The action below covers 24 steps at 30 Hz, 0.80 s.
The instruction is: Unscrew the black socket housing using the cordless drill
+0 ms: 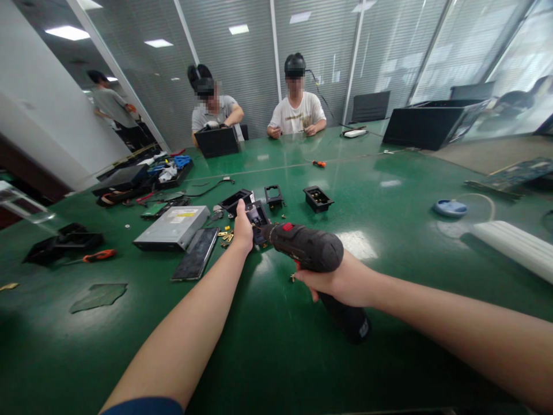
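Observation:
My right hand point(330, 281) is wrapped round the grip of a black cordless drill point(306, 246), whose nose points left. At the drill's tip, my left hand point(244, 226) grips a small black plastic housing point(258, 217); the fingers behind it are hidden. Whether the bit touches the housing I cannot tell. Just beyond lie a black box-shaped housing point(237, 200) and an open black frame point(273, 196). Further right sits another black housing point(318, 199) with brass-coloured parts inside. Small brass pieces point(226, 236) are scattered left of my left hand.
A silver disc drive point(173, 228) and a dark phone-like slab point(196, 253) lie at left, near an orange-handled screwdriver point(99, 256). Two people sit across the green table point(276, 357), one handling a black case point(218, 142). A large black case point(432, 124) stands back right.

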### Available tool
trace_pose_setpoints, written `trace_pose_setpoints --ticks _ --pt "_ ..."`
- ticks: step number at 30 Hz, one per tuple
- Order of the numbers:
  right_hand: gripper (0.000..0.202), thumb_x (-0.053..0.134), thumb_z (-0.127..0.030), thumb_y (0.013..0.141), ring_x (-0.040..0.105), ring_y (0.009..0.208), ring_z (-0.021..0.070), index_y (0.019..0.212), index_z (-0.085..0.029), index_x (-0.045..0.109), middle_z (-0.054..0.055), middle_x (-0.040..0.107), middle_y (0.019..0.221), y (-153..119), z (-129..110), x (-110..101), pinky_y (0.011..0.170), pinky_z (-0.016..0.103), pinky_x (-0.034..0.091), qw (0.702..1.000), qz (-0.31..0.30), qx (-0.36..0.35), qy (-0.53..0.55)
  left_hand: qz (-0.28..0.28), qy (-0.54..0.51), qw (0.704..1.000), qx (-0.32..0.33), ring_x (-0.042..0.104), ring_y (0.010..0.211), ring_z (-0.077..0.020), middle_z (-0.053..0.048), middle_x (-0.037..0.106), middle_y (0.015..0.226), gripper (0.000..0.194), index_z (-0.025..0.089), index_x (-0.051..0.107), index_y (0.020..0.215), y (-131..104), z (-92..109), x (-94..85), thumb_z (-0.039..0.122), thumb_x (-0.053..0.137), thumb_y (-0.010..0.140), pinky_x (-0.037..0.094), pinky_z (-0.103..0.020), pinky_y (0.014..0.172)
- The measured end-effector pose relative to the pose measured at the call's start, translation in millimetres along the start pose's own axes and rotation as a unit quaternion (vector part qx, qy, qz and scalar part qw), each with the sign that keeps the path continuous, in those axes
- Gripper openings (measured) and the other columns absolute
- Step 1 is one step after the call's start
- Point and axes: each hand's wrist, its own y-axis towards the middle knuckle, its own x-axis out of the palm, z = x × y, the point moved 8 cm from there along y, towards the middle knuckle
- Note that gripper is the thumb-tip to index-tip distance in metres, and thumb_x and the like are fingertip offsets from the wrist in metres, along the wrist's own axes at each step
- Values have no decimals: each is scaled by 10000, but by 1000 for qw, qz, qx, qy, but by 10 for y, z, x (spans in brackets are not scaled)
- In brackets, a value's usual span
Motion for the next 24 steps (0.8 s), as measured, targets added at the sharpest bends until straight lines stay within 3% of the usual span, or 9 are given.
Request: trace_pose_setpoints --ticks 4,9,18,24 --pt "239 817 -197 874 702 522 181 1087 -233 715 -70 688 640 2 16 -1 552 277 583 1000 6 -5 6 0 -1 1000 -2 951 1041 -374 -160 915 983 757 220 834 1044 -34 19 20 946 619 1065 789 -434 847" --pt "202 799 -176 872 703 526 171 975 -251 642 -74 682 635 -18 -48 -8 556 269 569 1000 3 8 3 -7 -6 1000 -7 952 1018 -373 -161 914 979 760 207 834 1088 -57 31 38 936 619 1073 787 -435 838" --pt "193 820 -183 864 703 539 184 954 -248 662 -54 700 625 -14 -4 -19 574 285 580 1000 13 5 -9 -12 4 1000 4 949 1075 -396 -162 916 1004 796 215 832 1099 -41 21 23 990 678 998 789 -455 875" --pt "322 822 -150 863 715 534 185 1159 -232 725 -78 694 663 -29 -60 -14 571 278 586 1000 5 7 16 -23 15 1000 7 943 1063 -427 -153 890 924 790 231 832 1081 -29 23 32 991 626 1012 785 -486 847"
